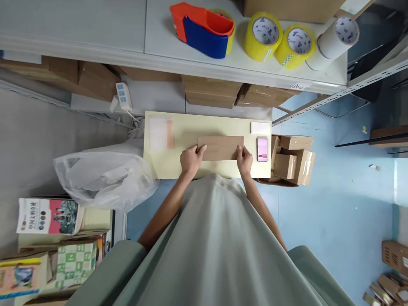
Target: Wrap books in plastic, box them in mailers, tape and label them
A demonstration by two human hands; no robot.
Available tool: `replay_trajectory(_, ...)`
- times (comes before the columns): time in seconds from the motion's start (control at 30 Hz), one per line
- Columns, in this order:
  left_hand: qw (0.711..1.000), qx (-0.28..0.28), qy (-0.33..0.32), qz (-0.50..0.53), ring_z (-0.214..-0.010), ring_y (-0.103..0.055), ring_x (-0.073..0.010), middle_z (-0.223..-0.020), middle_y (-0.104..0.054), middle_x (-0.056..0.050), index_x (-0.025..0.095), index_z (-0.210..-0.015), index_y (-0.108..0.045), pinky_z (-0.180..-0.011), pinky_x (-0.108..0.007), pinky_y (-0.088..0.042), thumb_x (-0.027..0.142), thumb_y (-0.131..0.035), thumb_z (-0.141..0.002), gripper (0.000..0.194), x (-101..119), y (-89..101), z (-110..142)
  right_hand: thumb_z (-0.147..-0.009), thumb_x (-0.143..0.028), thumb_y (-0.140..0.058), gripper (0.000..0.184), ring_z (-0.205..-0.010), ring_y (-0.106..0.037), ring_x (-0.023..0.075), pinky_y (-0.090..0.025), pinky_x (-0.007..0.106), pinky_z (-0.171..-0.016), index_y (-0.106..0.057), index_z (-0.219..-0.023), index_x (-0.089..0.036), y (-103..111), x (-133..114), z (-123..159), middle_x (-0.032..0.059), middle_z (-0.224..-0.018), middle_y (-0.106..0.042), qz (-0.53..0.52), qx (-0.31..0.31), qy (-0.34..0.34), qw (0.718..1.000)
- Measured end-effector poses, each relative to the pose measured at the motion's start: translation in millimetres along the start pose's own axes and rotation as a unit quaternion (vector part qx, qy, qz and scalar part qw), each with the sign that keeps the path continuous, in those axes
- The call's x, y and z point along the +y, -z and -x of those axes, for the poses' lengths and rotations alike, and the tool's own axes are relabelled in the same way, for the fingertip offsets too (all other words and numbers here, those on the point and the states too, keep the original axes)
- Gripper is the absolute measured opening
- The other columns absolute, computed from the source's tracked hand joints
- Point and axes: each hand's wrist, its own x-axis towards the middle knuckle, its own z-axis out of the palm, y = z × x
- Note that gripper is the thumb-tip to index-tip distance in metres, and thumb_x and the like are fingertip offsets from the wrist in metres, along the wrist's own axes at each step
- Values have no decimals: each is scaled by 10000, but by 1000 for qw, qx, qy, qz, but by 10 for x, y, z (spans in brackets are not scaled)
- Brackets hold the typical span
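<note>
A flat brown piece of cardboard (221, 148), long and narrow, is held level above the pale yellow table (191, 121). My left hand (191, 160) grips its left end, thumb on top and fingers curled underneath. At the opposite end my right hand (244, 160) pinches it the same way. Whether it is a single sheet or a folded box cannot be made out. Right of my right hand lies a phone (262, 149) with a lit pink screen, and a small white block (259, 128) sits behind it. White and orange paper (161, 134) rests at the table's left.
On the shelf (95, 29) stand a tape dispenser (204, 32), yellow tape rolls (263, 36) and white rolls (338, 38). Small cartons (285, 165) fill a box right of the table. A plastic bag (105, 176) and books (49, 216) are at left.
</note>
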Motion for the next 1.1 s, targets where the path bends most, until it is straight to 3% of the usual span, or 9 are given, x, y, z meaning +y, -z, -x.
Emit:
replay_trajectory(0.17,999,9,-32,38,-967,-753,-329,-1065,-853,-148,224,-1138,-851,-796,-359,-454,462,-471,-1148,449,-179,156,-51,-1150,-739,-243,779,-700,-584,218,-492,323,-678,-760,-1010,-174,96,-89,31,60,-745,-679,-8,8,11,1000)
replay_trajectory(0.27,994,22,-64,84,-1074,-754,-318,-1163,-842,-157,214,-1271,-818,-889,-352,-508,424,-410,-1162,471,-336,281,-44,-1147,-722,-323,715,-911,-685,240,-582,327,-751,-779,-1108,-173,119,-132,89,132,-1043,-762,-53,29,67,996)
replay_trajectory(0.37,987,24,-106,118,-1167,-728,-287,-1244,-799,-142,228,-1242,-791,-1025,-354,-540,329,-455,-1112,375,-542,306,-69,-1127,-671,-455,605,-1036,-719,248,-652,384,-870,-801,-1174,-178,39,-82,144,173,-1264,-717,-54,50,100,992)
replay_trajectory(0.47,990,-13,-78,120,-1133,-727,-269,-1212,-755,-143,222,-1036,-770,-1076,-368,-551,206,-514,-1003,258,-753,178,-100,-1110,-574,-534,497,-970,-742,229,-678,399,-930,-820,-1168,-172,-144,56,187,143,-1180,-714,-45,6,78,996)
replay_trajectory(0.57,991,-57,-34,112,-1067,-731,-276,-1053,-760,-128,224,-884,-730,-1046,-378,-568,154,-549,-912,196,-926,-28,-86,-1087,-425,-583,369,-992,-781,223,-688,377,-952,-830,-1204,-177,-350,213,228,140,-1244,-741,-51,-59,23,997)
replay_trajectory(0.73,987,-94,-7,129,-1038,-760,-282,-988,-819,-114,221,-948,-766,-996,-370,-600,147,-593,-838,218,-1122,-212,-76,-1011,-199,-621,329,-1020,-833,256,-664,415,-1013,-829,-1266,-196,-474,386,196,139,-1335,-814,-39,-136,-43,989)
replay_trajectory(0.83,985,-95,8,141,-1164,-775,-292,-1169,-844,-145,195,-1136,-795,-1073,-396,-594,133,-565,-853,370,-1165,-161,-232,-1013,-209,-641,331,-1138,-827,285,-638,445,-1092,-812,-1293,-167,-402,384,17,183,-1422,-793,-37,-125,-58,990)
replay_trajectory(0.97,986,-65,24,154,-1382,-716,-304,-1501,-725,-243,100,-1429,-712,-1209,-424,-526,125,-512,-920,548,-1068,-44,-590,-1054,-255,-604,402,-1289,-783,278,-617,449,-1141,-744,-1414,-144,-323,247,-362,203,-1539,-729,-57,-107,-66,990)
replay_trajectory(1.1,983,-53,10,178,-1383,-720,-305,-1484,-729,-269,59,-1532,-630,-1194,-436,-540,149,-476,-985,575,-890,9,-835,-1034,-301,-677,411,-1303,-781,301,-604,468,-1156,-742,-1395,-115,-345,67,-645,218,-1386,-809,-78,-108,-74,988)
